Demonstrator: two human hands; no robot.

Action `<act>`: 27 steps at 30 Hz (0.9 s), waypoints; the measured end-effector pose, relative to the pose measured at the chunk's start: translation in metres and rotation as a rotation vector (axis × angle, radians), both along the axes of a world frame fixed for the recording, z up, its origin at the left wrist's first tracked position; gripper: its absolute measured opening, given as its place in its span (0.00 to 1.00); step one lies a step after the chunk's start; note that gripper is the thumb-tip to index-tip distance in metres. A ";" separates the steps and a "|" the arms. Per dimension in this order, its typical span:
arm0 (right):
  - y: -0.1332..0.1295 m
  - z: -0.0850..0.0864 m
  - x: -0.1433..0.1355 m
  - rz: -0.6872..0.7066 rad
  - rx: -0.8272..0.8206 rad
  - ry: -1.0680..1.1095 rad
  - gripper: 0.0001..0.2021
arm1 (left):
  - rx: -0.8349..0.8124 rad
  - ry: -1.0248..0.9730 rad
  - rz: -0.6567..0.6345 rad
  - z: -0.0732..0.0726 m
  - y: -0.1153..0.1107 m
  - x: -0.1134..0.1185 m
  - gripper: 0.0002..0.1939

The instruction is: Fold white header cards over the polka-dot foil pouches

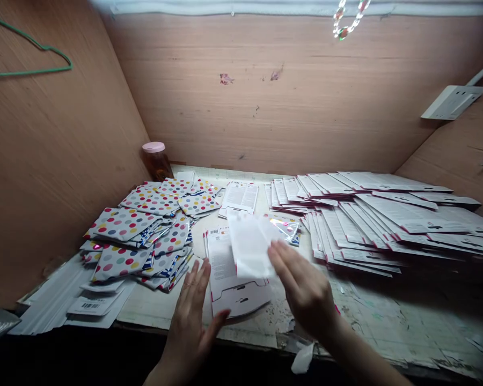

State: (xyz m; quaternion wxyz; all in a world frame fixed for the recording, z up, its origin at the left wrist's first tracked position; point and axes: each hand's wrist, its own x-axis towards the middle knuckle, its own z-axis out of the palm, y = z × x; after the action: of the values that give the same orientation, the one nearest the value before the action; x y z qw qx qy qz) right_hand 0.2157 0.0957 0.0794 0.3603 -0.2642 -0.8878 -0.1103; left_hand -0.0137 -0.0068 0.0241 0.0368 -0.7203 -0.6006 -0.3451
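Observation:
In the middle of the worktop lies a white printed cardboard package [241,300] with a hang hole and a barcode. My left hand [195,305] is at its left edge, fingers stretched out and thumb apart, holding nothing. Above the package, my right hand [301,284] pinches the edge of a blurred white sheet [251,244], which hides part of the package. Behind the sheet, a shiny polka-dot packet [285,228] is partly visible. Farther back rests another white printed package [239,197].
Polka-dot packets [124,222] are heaped at left, beside white slips [90,305]. Overlapping white packages [362,225] fill the right side. A pink-lidded bottle [156,161] stands in the back left corner. Wooden panels [241,107] enclose the worktop; a scrap [303,358] hangs at its front edge.

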 end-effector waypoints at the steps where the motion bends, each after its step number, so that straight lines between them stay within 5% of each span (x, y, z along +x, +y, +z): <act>1: 0.022 0.007 -0.005 -0.038 -0.005 0.006 0.22 | -0.060 -0.020 0.097 -0.010 0.007 -0.005 0.38; 6: 0.131 0.032 0.017 -0.228 -0.110 -0.042 0.18 | -0.216 -0.141 0.359 -0.045 0.036 -0.015 0.42; 10: 0.193 0.056 0.081 -0.385 -0.174 0.014 0.17 | -0.353 -0.137 0.485 -0.042 0.048 -0.013 0.45; 13: 0.204 0.065 0.103 -0.460 -0.246 0.069 0.14 | -0.406 -0.192 0.458 -0.033 0.053 -0.016 0.35; 16: 0.160 0.049 0.083 -0.394 -0.319 0.098 0.14 | -0.412 -0.367 0.438 -0.027 0.055 -0.026 0.28; 20: 0.034 -0.002 0.023 -0.089 -0.508 0.116 0.12 | -0.315 -0.912 0.438 -0.016 0.047 -0.022 0.26; 22: -0.024 -0.028 -0.005 0.263 -1.050 0.448 0.14 | -0.253 -1.256 0.372 -0.010 0.036 -0.006 0.28; 24: -0.061 -0.045 -0.025 0.358 -1.481 0.954 0.18 | -0.248 -1.478 0.271 -0.003 0.024 0.017 0.33; 27: -0.076 -0.054 -0.038 0.384 -1.782 1.496 0.24 | -0.264 -1.526 0.161 0.001 0.008 0.052 0.39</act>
State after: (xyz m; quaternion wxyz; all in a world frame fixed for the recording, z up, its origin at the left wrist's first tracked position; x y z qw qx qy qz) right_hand 0.1773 0.0201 0.0254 0.4901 -0.2834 -0.2445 0.7872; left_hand 0.0380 0.0013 0.0251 -0.4478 -0.2359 -0.5462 -0.6674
